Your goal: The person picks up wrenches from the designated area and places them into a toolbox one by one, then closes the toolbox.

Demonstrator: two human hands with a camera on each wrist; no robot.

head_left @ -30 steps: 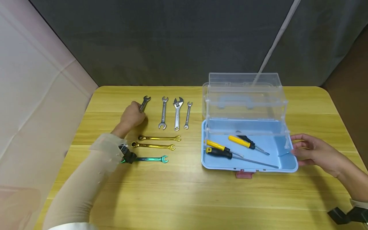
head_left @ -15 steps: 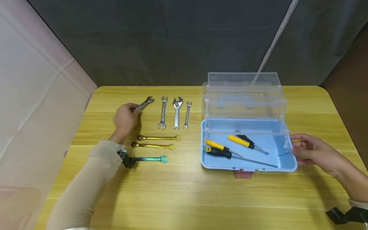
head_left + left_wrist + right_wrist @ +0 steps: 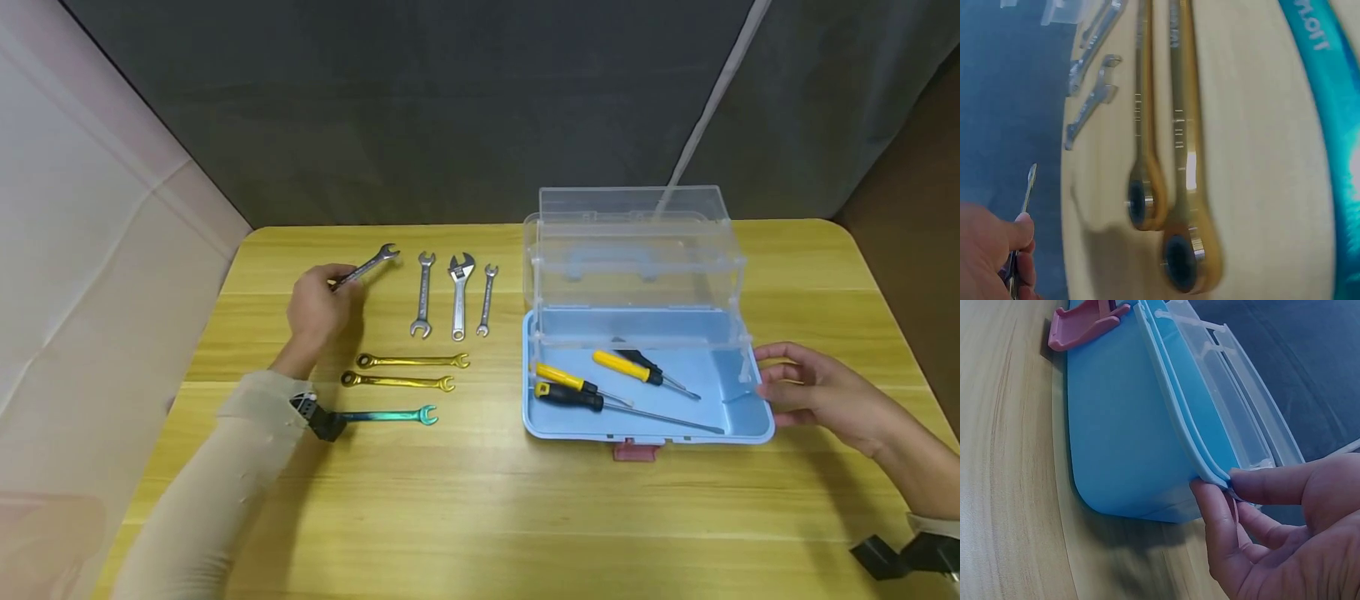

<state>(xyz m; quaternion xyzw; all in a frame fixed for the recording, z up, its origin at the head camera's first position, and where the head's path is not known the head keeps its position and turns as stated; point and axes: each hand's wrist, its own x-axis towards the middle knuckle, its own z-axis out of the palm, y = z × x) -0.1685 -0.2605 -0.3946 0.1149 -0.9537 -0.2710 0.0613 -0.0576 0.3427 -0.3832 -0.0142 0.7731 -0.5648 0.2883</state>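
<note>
My left hand (image 3: 318,304) grips a silver open-end wrench (image 3: 367,267), whose open jaw points up and to the right over the table's back left. In the left wrist view the same wrench (image 3: 1027,190) sticks out past the thumb, its lower end hidden in the fingers. On the right, my right hand (image 3: 832,400) holds the right rim of a light blue toolbox (image 3: 705,375). Thumb and forefinger pinch that rim at the corner in the right wrist view, where the box wall (image 3: 1122,425) shows. Several yellow and black screwdrivers (image 3: 622,363) lie inside.
Right of the held wrench lie an open-end wrench (image 3: 423,296), an adjustable wrench (image 3: 460,300) and a small wrench (image 3: 487,302). Nearer are two gold ratchet wrenches (image 3: 412,361) and a teal one (image 3: 386,416). The box's clear lid (image 3: 633,200) and trays stand raised; a pink latch (image 3: 635,452) hangs in front.
My left hand has drawn left and slightly back toward me with the wrench, which has tilted from steep to flatter. The right hand stays at the toolbox rim.
</note>
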